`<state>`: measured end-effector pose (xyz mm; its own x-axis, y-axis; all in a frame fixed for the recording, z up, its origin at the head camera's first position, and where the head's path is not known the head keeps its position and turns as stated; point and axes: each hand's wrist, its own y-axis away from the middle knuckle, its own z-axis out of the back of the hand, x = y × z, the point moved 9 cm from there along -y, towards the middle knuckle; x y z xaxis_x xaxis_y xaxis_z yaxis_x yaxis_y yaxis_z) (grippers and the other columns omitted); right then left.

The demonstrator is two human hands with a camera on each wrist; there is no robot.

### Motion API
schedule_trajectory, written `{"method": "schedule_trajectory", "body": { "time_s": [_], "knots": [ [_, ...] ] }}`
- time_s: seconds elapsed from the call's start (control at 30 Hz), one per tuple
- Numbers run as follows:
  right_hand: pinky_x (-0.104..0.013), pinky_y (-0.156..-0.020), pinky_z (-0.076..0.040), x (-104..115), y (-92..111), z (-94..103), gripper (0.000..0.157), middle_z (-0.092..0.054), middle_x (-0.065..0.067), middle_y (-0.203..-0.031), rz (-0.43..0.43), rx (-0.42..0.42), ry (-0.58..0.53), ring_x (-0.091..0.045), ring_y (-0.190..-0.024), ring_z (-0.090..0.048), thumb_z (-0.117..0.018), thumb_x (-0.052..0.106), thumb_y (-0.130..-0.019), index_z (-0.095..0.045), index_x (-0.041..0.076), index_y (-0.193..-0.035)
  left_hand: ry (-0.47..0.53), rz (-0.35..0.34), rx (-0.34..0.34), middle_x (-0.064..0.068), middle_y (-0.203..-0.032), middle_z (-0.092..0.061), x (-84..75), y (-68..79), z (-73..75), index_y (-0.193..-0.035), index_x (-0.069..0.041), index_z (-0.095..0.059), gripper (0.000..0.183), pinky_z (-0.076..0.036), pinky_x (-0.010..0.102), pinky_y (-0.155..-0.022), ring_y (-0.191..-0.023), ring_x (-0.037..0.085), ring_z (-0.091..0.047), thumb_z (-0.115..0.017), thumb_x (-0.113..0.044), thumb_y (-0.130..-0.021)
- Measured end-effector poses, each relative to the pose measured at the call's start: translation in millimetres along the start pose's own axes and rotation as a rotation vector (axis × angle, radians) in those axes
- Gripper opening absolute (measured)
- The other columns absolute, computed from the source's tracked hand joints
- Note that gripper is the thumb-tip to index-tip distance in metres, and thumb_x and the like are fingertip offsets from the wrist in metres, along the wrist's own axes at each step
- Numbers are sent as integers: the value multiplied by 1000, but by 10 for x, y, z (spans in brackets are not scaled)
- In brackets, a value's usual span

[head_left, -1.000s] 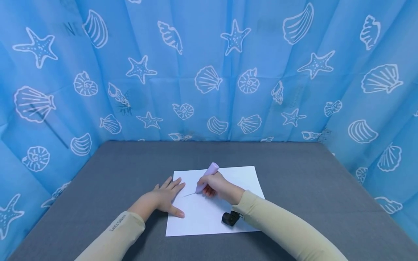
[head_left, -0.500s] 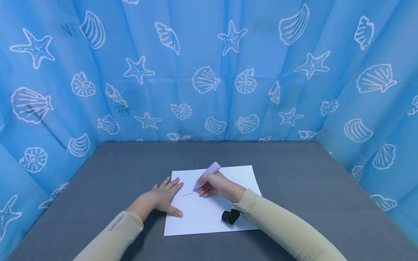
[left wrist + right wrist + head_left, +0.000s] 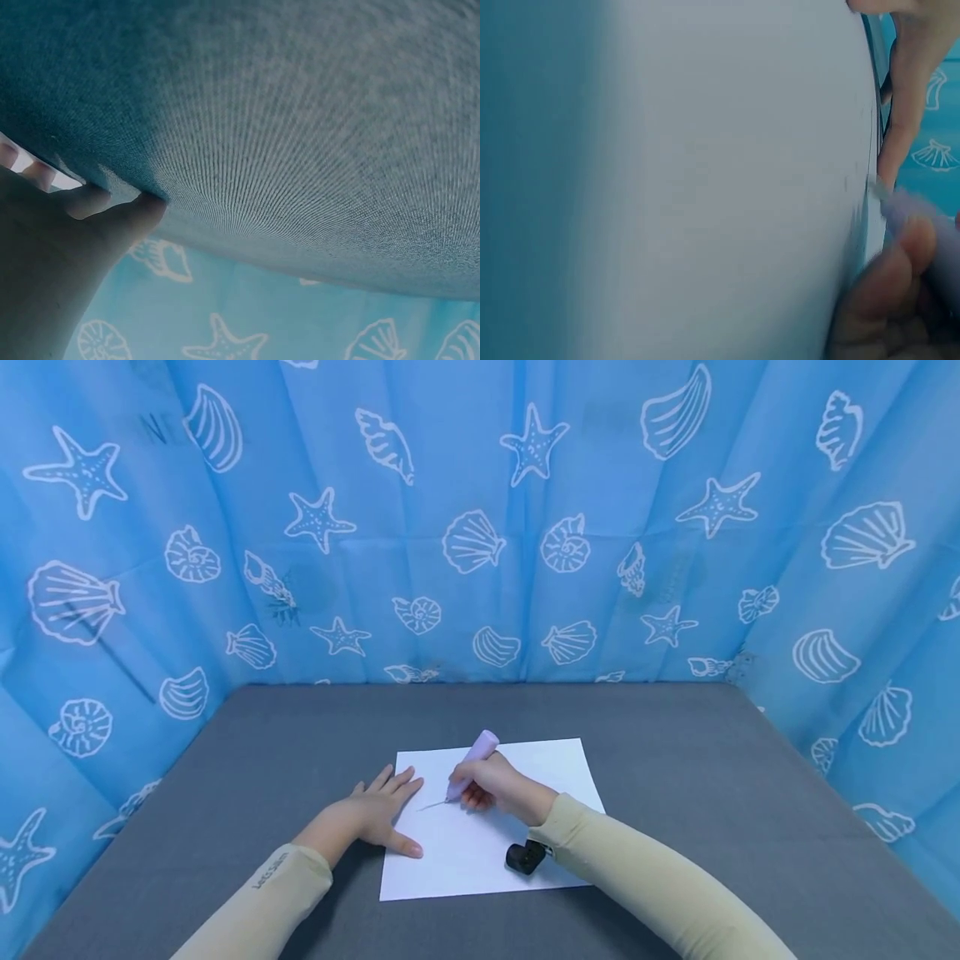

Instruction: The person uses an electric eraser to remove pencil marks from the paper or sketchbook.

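In the head view my right hand [image 3: 495, 783] grips a thick lavender pen [image 3: 480, 749], its tip down at the sheet of white paper [image 3: 450, 877]. A thin grey line [image 3: 430, 807] runs left from the tip. My left hand [image 3: 375, 814] lies spread at the paper's left edge, fingertips and thumb on the sheet. In the right wrist view the blurred pen [image 3: 926, 217] shows a grey tip close to the paper [image 3: 735, 165], with the left hand [image 3: 907, 97] beyond it. The left wrist view shows the left hand [image 3: 60, 240] from its thumb side, over grey cloth.
A dark grey cloth [image 3: 660, 752] covers the table. Blue curtains [image 3: 420, 443] with white shells and starfish enclose its back and sides. A small black wrist camera [image 3: 525, 858] under the right sleeve [image 3: 637, 868] overlaps the paper's lower right.
The pen leaned further right half a second ago and stands steeper now, its tip shifting slightly along the grey line. The left hand has stayed in place on the paper.
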<state>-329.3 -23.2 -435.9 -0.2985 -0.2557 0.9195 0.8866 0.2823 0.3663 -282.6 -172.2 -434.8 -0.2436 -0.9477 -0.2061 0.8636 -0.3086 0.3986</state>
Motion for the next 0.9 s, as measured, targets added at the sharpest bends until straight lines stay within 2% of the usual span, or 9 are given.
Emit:
{"method": "schedule_trajectory", "body": {
  "time_s": [0.17, 0.53, 0.73, 0.9],
  "knots": [
    [-20, -45, -45, 12, -3, -4, 16, -54, -6, -59, -1, -7, -13, -11, -45, -50, -67, 13, -86, -58, 0, -91, -3, -8, -4, 10, -162, -11, -5, 13, 6, -155, -13, -23, 112, -12, 66, -110, -147, 39, -2, -72, -68, -72],
    [-22, -46, -46, 27, 0, -7, 17, -55, -6, -60, 38, 16, 13, -12, -47, -52, -68, 13, -84, -59, -1, -90, -9, -17, -29, 12, -161, -14, -27, 29, 27, -154, -10, -26, 110, -15, 67, -108, -146, 40, -5, -74, -65, -72],
    [-23, -49, -48, 28, 8, 4, 18, -57, -8, -64, 17, 38, -85, -13, -50, -54, -63, 11, -85, -60, -4, -94, -15, -8, -26, 11, -161, -14, -15, 9, 30, -154, -11, -25, 111, -15, 66, -109, -147, 39, -5, -74, -66, -71],
    [-22, -48, -47, 22, 13, 5, 14, -58, -8, -61, 29, 25, -36, -12, -48, -54, -64, 10, -83, -62, -3, -90, -8, -13, -20, 10, -162, -13, -10, -10, 21, -155, -11, -25, 110, -14, 66, -110, -147, 38, -4, -73, -66, -73]
  ]
}}
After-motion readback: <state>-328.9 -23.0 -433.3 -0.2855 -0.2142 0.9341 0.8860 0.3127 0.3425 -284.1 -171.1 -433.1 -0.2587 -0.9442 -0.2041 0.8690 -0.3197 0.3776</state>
